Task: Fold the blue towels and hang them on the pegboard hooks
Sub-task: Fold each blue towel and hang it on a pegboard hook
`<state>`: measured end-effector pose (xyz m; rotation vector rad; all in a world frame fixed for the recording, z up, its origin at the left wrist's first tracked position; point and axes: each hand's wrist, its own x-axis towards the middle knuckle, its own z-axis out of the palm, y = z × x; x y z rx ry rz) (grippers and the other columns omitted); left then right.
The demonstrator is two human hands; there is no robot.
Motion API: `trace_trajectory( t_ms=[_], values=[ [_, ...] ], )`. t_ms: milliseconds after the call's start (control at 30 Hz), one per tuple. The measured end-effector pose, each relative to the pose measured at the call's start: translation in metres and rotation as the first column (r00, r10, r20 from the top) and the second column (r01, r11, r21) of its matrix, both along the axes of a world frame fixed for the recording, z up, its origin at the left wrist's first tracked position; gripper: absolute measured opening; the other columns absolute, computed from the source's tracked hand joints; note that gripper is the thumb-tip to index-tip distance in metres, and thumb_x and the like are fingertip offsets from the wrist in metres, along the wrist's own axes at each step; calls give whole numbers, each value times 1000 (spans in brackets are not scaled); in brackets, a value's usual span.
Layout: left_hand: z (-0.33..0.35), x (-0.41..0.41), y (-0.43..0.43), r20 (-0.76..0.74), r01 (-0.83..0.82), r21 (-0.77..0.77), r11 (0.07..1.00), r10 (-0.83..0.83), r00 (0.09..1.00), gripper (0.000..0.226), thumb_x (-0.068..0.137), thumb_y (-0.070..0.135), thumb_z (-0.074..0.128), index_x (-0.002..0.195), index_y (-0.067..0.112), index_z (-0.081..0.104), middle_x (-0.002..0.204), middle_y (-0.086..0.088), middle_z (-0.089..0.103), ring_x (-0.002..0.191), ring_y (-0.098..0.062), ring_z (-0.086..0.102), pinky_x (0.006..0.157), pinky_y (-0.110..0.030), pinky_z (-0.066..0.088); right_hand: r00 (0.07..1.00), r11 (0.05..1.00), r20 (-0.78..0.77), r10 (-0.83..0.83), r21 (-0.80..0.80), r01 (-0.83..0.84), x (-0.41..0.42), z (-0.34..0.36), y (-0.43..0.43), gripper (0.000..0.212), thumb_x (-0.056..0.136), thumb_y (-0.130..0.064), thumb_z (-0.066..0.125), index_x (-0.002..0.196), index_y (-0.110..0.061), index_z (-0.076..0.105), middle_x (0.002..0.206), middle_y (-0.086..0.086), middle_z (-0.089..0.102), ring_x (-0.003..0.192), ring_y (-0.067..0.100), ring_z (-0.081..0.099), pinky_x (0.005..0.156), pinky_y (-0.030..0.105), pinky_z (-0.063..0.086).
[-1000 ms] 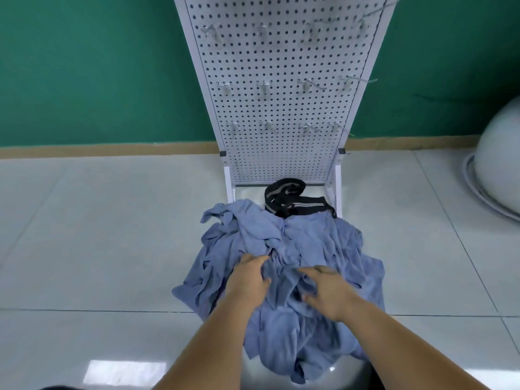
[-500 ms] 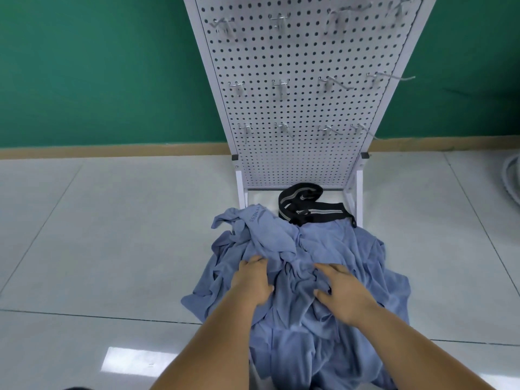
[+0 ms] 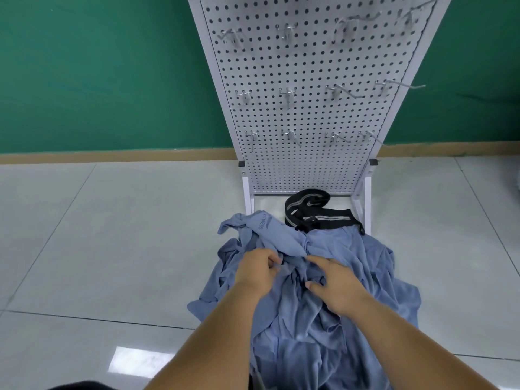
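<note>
Found towels (image 3: pixel 374 266) soft matt blue cloth, heavily creased. Recorded pegboard (image 3: pixel 306 66) as white-coated perforated metal, smooth, low sheen; hooks (image 3: pixel 287 95) as bare bright wire. Noted floor tiles (image 3: pixel 126 235) glossy, reflecting light; strap (image 3: pixel 323 220) black woven webbing; wall (image 3: pixel 98 74) matt green.

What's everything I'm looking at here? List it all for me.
wall: one, green, at back
floor: one, pale glossy tiles, below wall
pegboard: one, white, standing before wall
hooks: twelve visible, metal, three rows on pegboard
blue towels: count unclear, blue, crumpled heap on floor before pegboard
strap: one, black with grey stripes, floor under pegboard
left hand: one, pinches a towel fold
right hand: one, on the heap; hold unclear
</note>
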<state>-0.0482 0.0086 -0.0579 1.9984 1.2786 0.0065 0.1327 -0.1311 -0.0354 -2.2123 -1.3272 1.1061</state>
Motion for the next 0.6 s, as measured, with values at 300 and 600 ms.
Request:
trace_trajectory(
  t_ms=[300, 600],
  values=[
    [132, -7, 17, 352, 27, -204, 979, 47, 935, 7, 91, 16, 81, 93, 23, 80, 90, -12, 79, 82, -10, 71, 85, -27, 56, 999, 945, 50, -3, 326, -14, -29, 65, 31, 12, 96, -32, 71, 94, -40, 63, 80, -12, 66, 73, 3, 58, 67, 25, 43],
    [261, -12, 13, 546, -35, -133, 990, 103, 831, 4, 97, 24, 76, 101, 24, 74, 94, -5, 78, 83, -14, 68, 78, -27, 55, 986, 880, 125, 112, 449, -156, -15, 220, 43, 44, 104, -44, 60, 69, -18, 56, 57, -6, 43, 54, 11, 38, 58, 34, 32]
  ],
)
